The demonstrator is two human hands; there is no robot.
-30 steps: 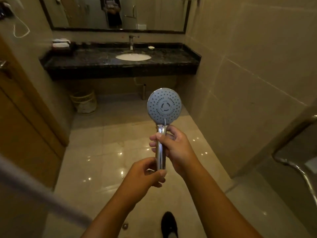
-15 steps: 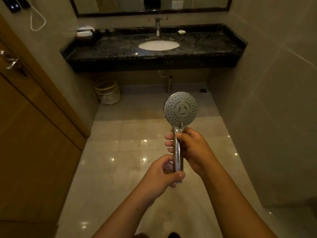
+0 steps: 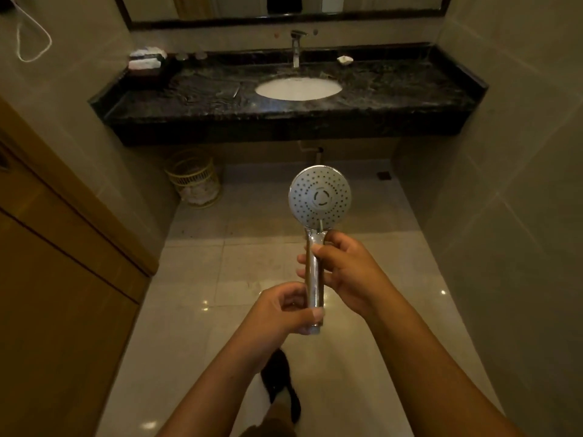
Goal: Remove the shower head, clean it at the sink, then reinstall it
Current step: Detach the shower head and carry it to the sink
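Two bare forearms enter from the bottom edge, with a dark shoe (image 3: 277, 380) on the floor between them.

Left hand (image 3: 284, 310): thumb and curled fingers pinch the bottom end of the handle.
Right hand (image 3: 347, 272): fingers wrapped round the upper handle, thumb laid along its front just under the disc.

Shower head (image 3: 319, 197): held upright in both hands, over the floor, well short of the sink. The face is a round, matte grey disc toward the camera, dotted with rings of small nozzle holes. At its centre is a circular hub with three curved slots. The rim is chrome, and the handle is a polished chrome cylinder, slim and mirror-bright.

Floor (image 3: 220, 279): large pale square tiles, glossy, with pinpoint light reflections and thin grout lines.
Left: a wooden door (image 3: 63, 294), warm brown, flat panels with dark grooves.
Right: a wall (image 3: 520, 216) of large beige tiles with a smooth sheen.

Under the counter stands a round openwork basket (image 3: 194, 178), pale yellow, with white contents. A small dark floor drain (image 3: 383, 175) lies near the right wall.

Countertop (image 3: 394, 86): black veined stone, polished, spanning wall to wall. An oval white sink (image 3: 298, 88) is set into it, with an upright chrome faucet (image 3: 296, 48) behind. A small white dish (image 3: 344, 60) sits right of the faucet and folded white items (image 3: 145, 61) at the far left corner.

Above is the dark frame of a mirror (image 3: 284, 17). A white looped cord (image 3: 31, 42) hangs on the left wall.
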